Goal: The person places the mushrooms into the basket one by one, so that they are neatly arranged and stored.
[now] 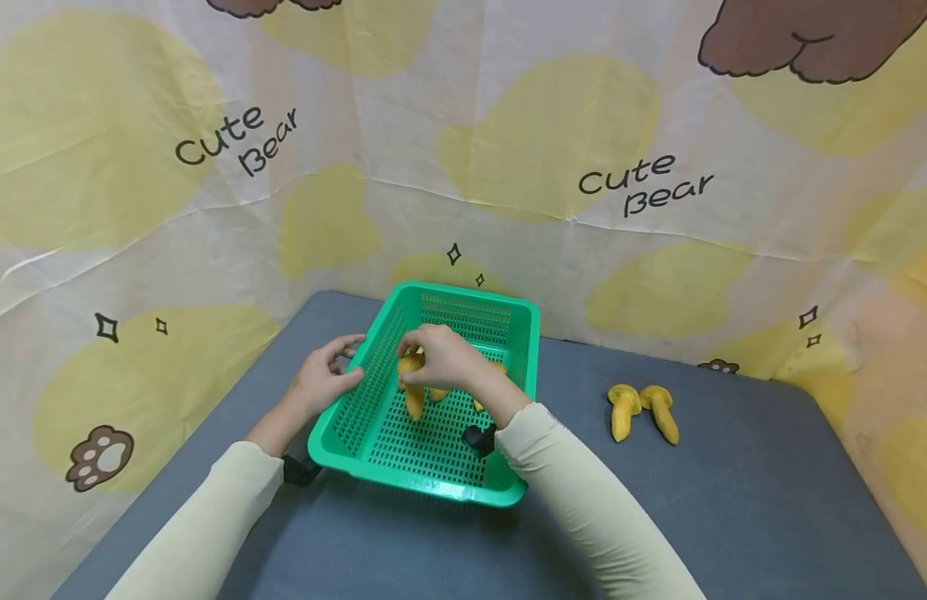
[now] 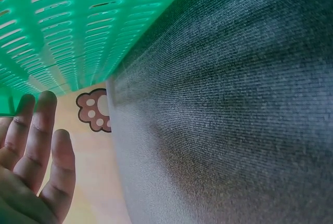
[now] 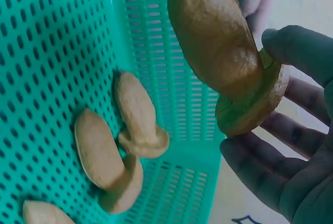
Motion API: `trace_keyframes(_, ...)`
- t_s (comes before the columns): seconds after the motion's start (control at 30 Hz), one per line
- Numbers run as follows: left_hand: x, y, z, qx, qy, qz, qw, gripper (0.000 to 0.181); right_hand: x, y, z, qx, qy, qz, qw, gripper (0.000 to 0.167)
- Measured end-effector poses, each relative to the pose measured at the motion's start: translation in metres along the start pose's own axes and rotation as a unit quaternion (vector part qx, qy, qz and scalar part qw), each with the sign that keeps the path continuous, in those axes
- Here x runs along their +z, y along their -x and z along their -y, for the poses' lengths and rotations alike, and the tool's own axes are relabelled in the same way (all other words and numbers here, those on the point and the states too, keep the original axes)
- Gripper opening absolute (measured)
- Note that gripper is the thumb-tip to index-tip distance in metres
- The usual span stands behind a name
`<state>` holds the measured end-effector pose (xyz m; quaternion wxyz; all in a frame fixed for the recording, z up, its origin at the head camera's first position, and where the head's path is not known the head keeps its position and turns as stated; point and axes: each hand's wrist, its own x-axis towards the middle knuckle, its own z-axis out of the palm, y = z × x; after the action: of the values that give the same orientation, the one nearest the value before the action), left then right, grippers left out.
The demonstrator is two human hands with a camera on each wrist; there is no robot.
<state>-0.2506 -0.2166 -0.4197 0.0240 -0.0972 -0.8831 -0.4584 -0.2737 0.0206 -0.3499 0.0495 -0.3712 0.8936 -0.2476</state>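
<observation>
My right hand (image 1: 448, 362) reaches over a green plastic basket (image 1: 426, 492) and pinches a yellow-brown mushroom (image 3: 216, 37) by its cap, between thumb and fingers. In the right wrist view its stem points up and away from the hand. Below it, two more mushrooms (image 3: 99, 148) lie on the perforated basket floor, and part of another mushroom (image 3: 46, 213) shows at the lower edge. My left hand (image 1: 324, 379) is at the basket's left side. Its fingers look nearly straight in the left wrist view, with fingertips (image 2: 47, 99) against or very near the outer wall.
Two mushrooms (image 1: 623, 412) lie side by side on the grey table (image 1: 734, 500), right of the basket. Behind the table hangs a printed cloth (image 1: 508, 150) with bear lettering. Black straps (image 1: 478, 440) are on both wrists.
</observation>
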Motion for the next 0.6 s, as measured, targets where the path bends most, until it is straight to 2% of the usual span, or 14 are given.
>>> trace_keyframes(0.13, 0.001, 0.000, 0.002, 0.001, -0.001, 0.000, 1.0000, 0.054, 0.008, -0.004, 0.002, 0.009, 0.012, 0.015, 0.9998, 0.029)
trace_keyframes(0.37, 0.001, 0.000, 0.003, 0.004, -0.002, 0.002, 1.0000, 0.055, 0.022, -0.008, 0.002, 0.030, 0.003, 0.035, 0.9989, 0.031)
trace_keyframes(0.6, 0.001, 0.000, 0.003, 0.006, 0.003, 0.004, 1.0000, 0.055, 0.033, -0.013, 0.001, 0.024, -0.006, 0.039, 0.9989, 0.031)
